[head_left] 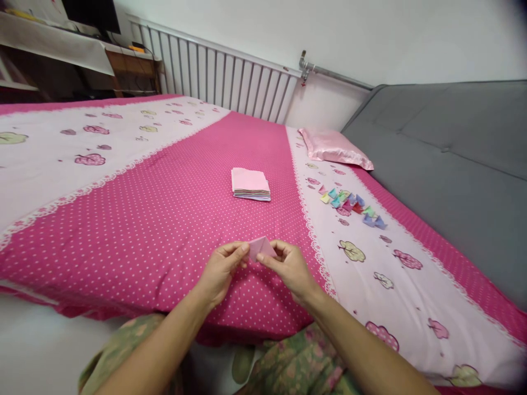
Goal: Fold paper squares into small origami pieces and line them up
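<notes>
Between my two hands, low over the near part of the bed, is a small folded piece of pink origami paper (260, 248) with a pointed top. My left hand (224, 267) pinches its left edge between thumb and fingers. On the right side, my right hand (291, 269) grips it, the thumb pressed on the front face and the fingers partly hidden behind. Farther off lies a stack of square coloured paper (250, 182), a pink sheet on top. Several small folded paper boats (349, 202) in many colours sit in a cluster to the right.
A pink polka-dot bedspread (164, 203) with pale printed bands covers the bed. The pink satin pillow (334, 147) rests near the grey padded headboard (448, 148). Behind the bed stand a white radiator (214, 68) and a desk (132, 63) with a monitor (93, 13).
</notes>
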Motion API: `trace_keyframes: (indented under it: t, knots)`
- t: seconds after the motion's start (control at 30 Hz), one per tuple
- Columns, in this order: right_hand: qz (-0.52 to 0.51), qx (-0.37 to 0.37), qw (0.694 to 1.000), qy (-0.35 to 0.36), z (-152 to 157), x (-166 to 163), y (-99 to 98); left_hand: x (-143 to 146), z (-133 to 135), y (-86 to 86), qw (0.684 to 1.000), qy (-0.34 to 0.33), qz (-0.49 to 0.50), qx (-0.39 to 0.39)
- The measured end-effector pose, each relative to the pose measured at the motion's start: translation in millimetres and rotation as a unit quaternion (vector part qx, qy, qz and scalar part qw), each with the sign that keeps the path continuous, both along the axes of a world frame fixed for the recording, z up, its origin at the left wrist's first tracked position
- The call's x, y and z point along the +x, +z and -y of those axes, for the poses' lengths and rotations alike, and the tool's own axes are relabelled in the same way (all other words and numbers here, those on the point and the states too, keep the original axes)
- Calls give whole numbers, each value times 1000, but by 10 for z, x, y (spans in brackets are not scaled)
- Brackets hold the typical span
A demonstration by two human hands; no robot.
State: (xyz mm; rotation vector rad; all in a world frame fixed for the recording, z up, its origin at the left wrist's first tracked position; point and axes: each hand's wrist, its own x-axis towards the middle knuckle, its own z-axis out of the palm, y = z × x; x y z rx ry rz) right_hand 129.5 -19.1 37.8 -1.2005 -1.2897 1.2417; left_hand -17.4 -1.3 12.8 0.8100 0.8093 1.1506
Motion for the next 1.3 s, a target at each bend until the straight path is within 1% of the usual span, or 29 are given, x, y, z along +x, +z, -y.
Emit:
trace_keyframes:
  t: [0.13,0.3,0.4,0.43,0.5,0.57,0.63,0.73,0.83,0.93,1.07,1.2,1.3]
  knots:
    - [28,40,999,-24,-5,25,24,-5,3,17,997,-43,44,-37]
    - [-4,26,1000,-9,3,7,24,6,12,17,992,-82,82,-48]
    - [-1,34,999,-15,4,9,32,14,15,15,990,-106,72,-50]
    - [9,45,999,-22,2,18,37,14,15,18,992,-106,55,-51]
    - [41,72,996,-41,-4,44,49,7,15,33,996,-81,0,-41]
    - [73,102,990,-63,-11,75,59,-10,13,56,998,-41,-52,-11]
    - [107,133,982,-76,-14,97,64,-29,14,79,997,-21,-75,24]
    - [153,178,969,-75,-7,98,61,-41,19,94,995,-25,-75,53]
    - [166,206,962,-64,12,74,55,-25,24,89,993,-14,-84,77]
    - [161,216,961,-68,34,53,56,-7,29,90,990,-1,-92,106]
    - [146,211,964,-74,59,44,90,-15,30,91,986,2,-105,129]
    - [151,227,961,-36,73,49,143,-41,31,95,983,-3,-111,144]
    - [162,239,957,-25,69,54,162,-53,35,107,984,-4,-108,138]
